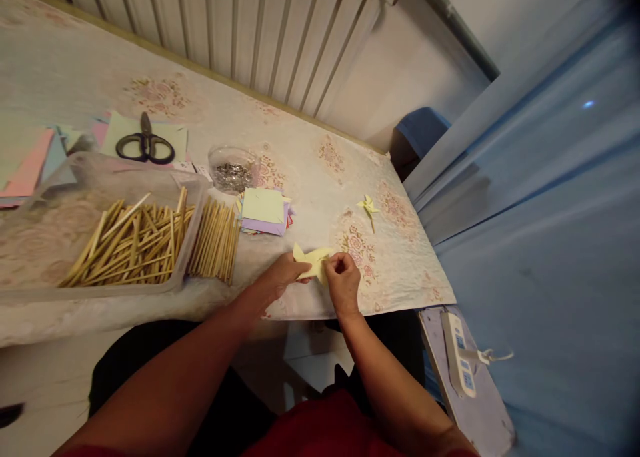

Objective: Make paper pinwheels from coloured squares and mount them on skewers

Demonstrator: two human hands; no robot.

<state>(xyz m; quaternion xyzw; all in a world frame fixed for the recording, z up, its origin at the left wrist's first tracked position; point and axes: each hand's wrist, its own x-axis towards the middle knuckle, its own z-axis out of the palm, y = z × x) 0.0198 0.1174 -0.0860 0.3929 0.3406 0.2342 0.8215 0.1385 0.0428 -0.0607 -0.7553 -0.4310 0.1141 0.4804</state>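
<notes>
A pale yellow paper pinwheel [316, 262] is held between my two hands just above the table's front edge. My left hand [286, 272] grips its left side, thumb on top. With thumb and forefinger pinched, my right hand [344, 277] closes at the pinwheel's right side; whether a pin is between those fingertips is too small to make out. Farther right lies a small finished yellow pinwheel [369, 206] on a short stick. Left of my hands sits a stack of coloured paper squares [264, 210], pale green on top.
Wooden sticks [214, 241] lie in a row beside a clear plastic box [193, 250] of more sticks. Behind are a round tub of metal pins [234, 174], black scissors [145, 144] and coloured paper sheets [33, 164]. A power strip [458, 354] lies at lower right, near a blue curtain [540, 230].
</notes>
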